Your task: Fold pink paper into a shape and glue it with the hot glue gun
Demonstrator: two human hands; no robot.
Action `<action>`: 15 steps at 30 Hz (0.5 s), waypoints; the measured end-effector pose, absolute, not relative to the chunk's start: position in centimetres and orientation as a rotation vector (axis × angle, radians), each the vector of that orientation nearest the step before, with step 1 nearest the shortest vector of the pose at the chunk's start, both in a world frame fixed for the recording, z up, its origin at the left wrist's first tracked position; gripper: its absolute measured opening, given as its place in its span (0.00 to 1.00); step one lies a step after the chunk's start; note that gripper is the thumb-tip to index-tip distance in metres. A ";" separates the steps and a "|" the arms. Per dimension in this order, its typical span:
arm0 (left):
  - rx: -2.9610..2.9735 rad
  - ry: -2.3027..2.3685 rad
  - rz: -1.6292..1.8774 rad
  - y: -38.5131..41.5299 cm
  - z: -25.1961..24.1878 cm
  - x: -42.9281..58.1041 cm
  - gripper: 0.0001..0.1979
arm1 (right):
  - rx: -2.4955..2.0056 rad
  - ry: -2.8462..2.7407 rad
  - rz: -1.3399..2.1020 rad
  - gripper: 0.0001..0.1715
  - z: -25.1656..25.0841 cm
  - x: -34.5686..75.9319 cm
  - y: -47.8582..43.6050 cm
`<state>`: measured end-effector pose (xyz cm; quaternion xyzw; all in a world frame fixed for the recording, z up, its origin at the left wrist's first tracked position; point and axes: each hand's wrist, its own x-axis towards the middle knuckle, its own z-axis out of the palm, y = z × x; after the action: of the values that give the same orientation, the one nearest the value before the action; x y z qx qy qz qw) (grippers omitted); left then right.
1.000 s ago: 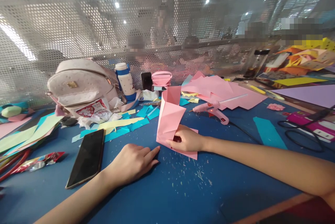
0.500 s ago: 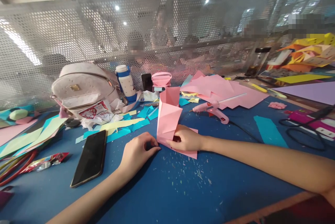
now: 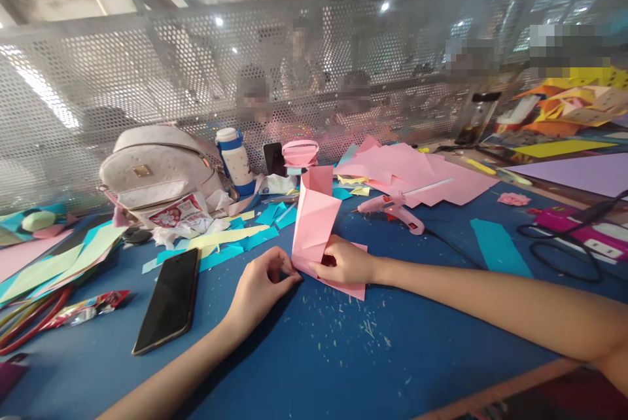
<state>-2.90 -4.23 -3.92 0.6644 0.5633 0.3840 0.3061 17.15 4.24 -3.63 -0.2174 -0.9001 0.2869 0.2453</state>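
Observation:
A folded sheet of pink paper point(image 3: 314, 224) stands upright on the blue table in front of me, its upper panels bent apart. My right hand point(image 3: 346, 262) grips its lower right side, the thumb outside and the other fingers partly hidden behind the fold. At the lower left corner, the curled fingertips and thumb of my left hand point(image 3: 267, 276) close together on the paper's edge. A flat pink piece point(image 3: 356, 290) lies beneath and beside my right hand; whether it belongs to the same sheet I cannot tell. Beyond that hand lies a pink glue gun point(image 3: 392, 209).
A black phone point(image 3: 167, 302) lies left of my left arm. Blue and yellow paper scraps point(image 3: 230, 240), a pale backpack point(image 3: 159, 175) and a bottle point(image 3: 236, 161) stand or lie behind. Stacked pink sheets point(image 3: 422, 171) and a magenta power strip point(image 3: 574, 230) are to the right.
Both hands keep the same hold on the pink paper, which stands almost as before. The whole view has shifted slightly.

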 end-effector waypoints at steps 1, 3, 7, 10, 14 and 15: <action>1.730 1.464 1.037 -4.1 -4.0 -2.9 0.09 | -0.592 -2.456 0.782 0.17 -3.6 17.2 4.2; 1.693 1.453 1.059 -4.1 -4.1 -2.9 0.10 | -0.584 -2.456 0.781 0.18 -3.5 17.2 4.2; 1.659 1.464 1.067 -4.1 -3.9 -3.0 0.10 | -0.562 -2.451 0.776 0.16 -3.4 17.2 4.1; 1.693 1.516 1.028 -4.0 -3.8 -3.2 0.09 | -0.555 -2.449 0.775 0.16 -3.4 17.2 4.1; 1.814 1.577 1.007 -3.8 -3.6 -3.8 0.05 | -0.547 -2.450 0.776 0.18 -3.5 17.2 4.2; 1.836 1.576 1.017 -3.8 -3.5 -3.9 0.04 | -0.544 -2.449 0.777 0.18 -3.5 17.2 4.2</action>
<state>-3.89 -3.78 -3.48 0.6764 0.5805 0.3746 0.2554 17.18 4.21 -3.52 -0.2003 -0.9016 0.2862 0.2550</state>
